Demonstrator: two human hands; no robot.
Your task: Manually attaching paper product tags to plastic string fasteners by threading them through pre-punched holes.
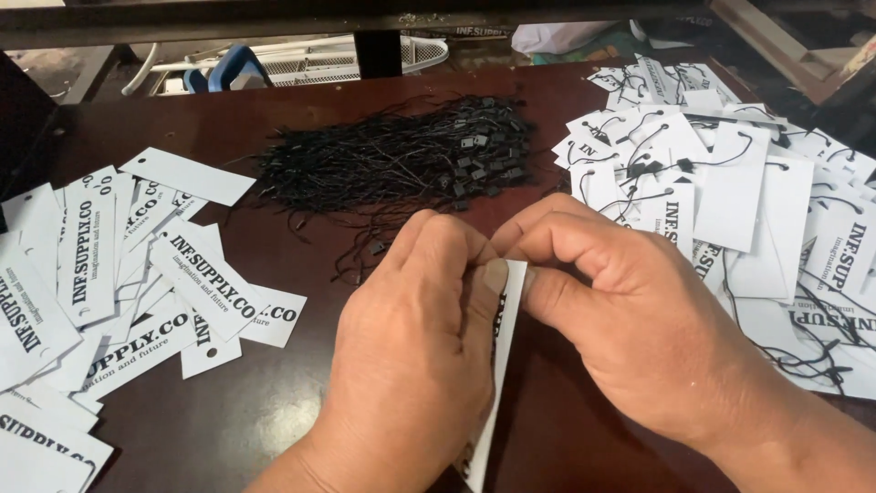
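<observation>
A single white paper tag (500, 365) is pinched at its upper end between the two hands, held on edge just above the dark brown table (274, 402). The left hand (415, 347) is closed round the tag from the left, thumb pressed against its top corner, while the right hand (630, 319) is closed on the same corner from the right, thumb and forefinger drawn tightly together. Whether a cord is caught between the fingertips cannot be told, since that spot is covered by the thumbs. Most of the tag is hidden behind the left hand; only a narrow strip and its lower corner are seen, and its print is largely concealed. Just beyond the knuckles, a loose heap of black string loops (401, 160) with small plastic clasps is spread on the table, a few stray strands reaching almost to the fingers. To the left, a pile of unstrung white tags (109, 274) is fanned out, partly cut off by the picture's edge. To the right, a pile of strung tags (730, 192) is laid, black cords threaded through them, and is likewise cut off. At the far edge, a white wire rack (319, 59) and a blue object are partly seen, dim and hard to make out.
</observation>
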